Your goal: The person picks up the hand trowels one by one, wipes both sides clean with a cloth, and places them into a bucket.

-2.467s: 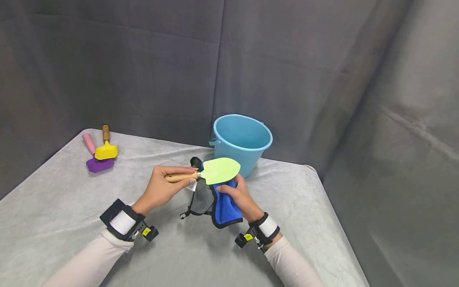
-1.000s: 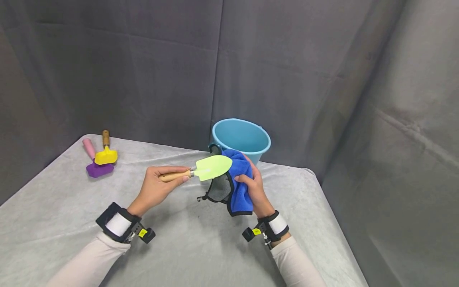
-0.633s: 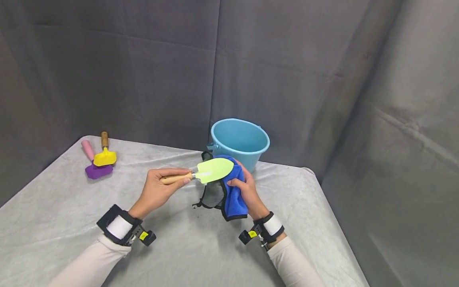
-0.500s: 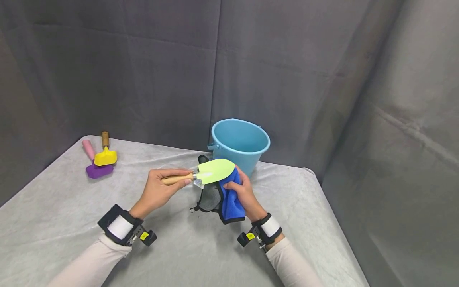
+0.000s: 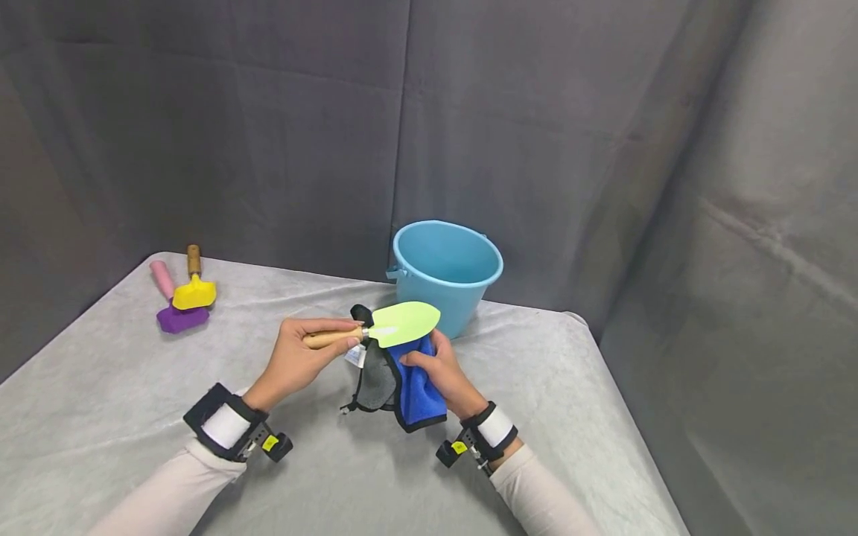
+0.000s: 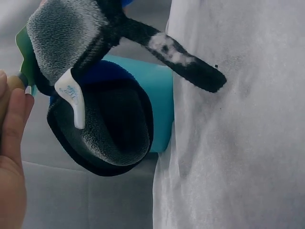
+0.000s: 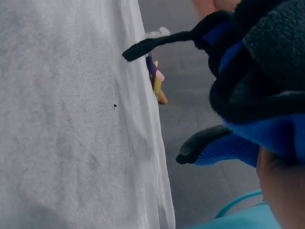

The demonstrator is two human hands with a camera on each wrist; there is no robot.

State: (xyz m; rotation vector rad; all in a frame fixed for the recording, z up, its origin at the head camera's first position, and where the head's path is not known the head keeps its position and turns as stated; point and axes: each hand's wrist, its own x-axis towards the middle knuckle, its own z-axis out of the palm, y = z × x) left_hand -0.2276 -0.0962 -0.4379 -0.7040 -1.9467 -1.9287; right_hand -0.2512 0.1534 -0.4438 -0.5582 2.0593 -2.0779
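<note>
My left hand [image 5: 295,359] pinches the wooden handle of a hand trowel [image 5: 407,323], fingers above and thumb below. Its lime-green blade points right, raised over the table. My right hand [image 5: 447,378] grips a blue-and-grey fleece cloth [image 5: 421,393] with black edging, thumb on its front. The cloth lies behind and beneath the blade, overlapping it in the head view. A white label [image 6: 71,95] and a black strap [image 6: 176,55] hang from the cloth in the left wrist view. In the right wrist view the cloth [image 7: 281,47] hides most of my right hand's fingers.
A light-blue bucket [image 5: 445,301] stands at the back, just beyond the cloth. At the back left corner of the grey-covered table [image 5: 322,476], a yellow trowel [image 5: 194,293] lies across a purple one with a pink handle [image 5: 182,317]. Grey curtains surround the table.
My right hand with the cloth has gone right and up along the trowel blade, then come back left and down. My left hand keeps its hold on the trowel, nearly still.
</note>
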